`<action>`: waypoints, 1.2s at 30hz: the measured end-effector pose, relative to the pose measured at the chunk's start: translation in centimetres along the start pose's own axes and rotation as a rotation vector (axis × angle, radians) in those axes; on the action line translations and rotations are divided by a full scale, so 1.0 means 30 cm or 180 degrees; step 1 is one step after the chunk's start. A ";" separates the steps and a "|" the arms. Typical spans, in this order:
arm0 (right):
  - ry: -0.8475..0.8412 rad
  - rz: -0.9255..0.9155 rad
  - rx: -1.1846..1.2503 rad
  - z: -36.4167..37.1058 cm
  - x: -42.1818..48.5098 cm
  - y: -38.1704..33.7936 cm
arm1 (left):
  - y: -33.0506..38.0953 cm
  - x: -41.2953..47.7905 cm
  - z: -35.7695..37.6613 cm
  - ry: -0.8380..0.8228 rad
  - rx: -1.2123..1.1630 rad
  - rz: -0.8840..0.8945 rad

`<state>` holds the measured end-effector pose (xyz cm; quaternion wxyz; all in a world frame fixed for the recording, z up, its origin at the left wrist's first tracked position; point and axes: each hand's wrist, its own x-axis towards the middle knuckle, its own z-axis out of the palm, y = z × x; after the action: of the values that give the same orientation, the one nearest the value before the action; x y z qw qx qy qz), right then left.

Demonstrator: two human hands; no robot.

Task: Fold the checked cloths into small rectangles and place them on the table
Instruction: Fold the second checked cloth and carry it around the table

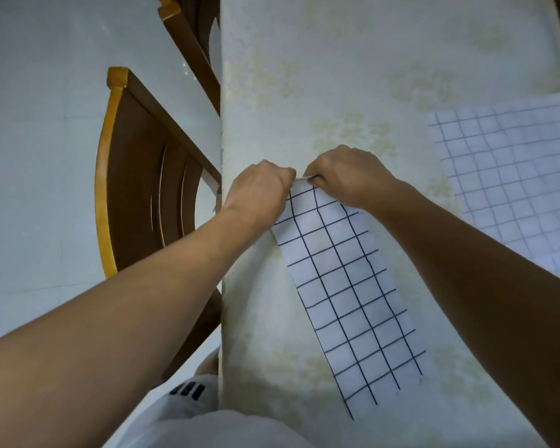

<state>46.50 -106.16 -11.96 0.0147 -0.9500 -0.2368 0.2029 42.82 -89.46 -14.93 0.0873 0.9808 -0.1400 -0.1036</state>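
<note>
- Now both hands meet at the far end of a long, narrow folded cloth (346, 286), white with a dark grid, which lies on the table (337, 76).
- The left hand (259, 189) is curled over the far left corner of that strip, back of the hand up, gripping it; its fingertips are hidden.
- The right hand (343, 176) pinches the far right corner, and the thin layered edge of the cloth shows at its fingers.
- The two hands are just beside each other, almost touching.
- From the hands the strip runs back toward the person at a slant, flat on the table's pale flowered cover, near its left edge.
- A second cloth (511, 176) of the same check lies spread flat on the right side of the table, apart from the strip.
- To the left, a brown wooden chair (143, 189) stands close against the table on a pale tiled floor (29, 124).
- Another chair (191, 37) stands farther along the same side.
</note>
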 end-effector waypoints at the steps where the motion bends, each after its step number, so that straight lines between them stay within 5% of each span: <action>1: 0.0008 0.0000 0.0016 -0.002 -0.029 0.004 | 0.019 -0.020 -0.007 0.0018 -0.0009 0.0015; 7: 0.0292 -0.0203 -0.0042 0.006 -0.287 0.031 | 0.206 -0.212 -0.046 0.0233 -0.0261 0.0375; 16: 0.1562 -0.0806 0.0128 0.251 -0.806 0.077 | 0.469 -0.597 0.071 0.1184 -0.0696 0.1316; 21: 0.1682 -0.0684 0.0186 0.441 -1.001 0.060 | 0.531 -0.736 0.192 0.0957 -0.0697 0.1960; 36: 0.1363 -0.0254 0.0292 0.767 -1.217 0.036 | 0.634 -0.874 0.404 -0.0212 -0.0727 0.2136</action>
<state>8.53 -125.32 -19.39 0.1158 -0.9597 -0.2561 0.0063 10.55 -101.50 -18.11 0.2210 0.8602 -0.4446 -0.1161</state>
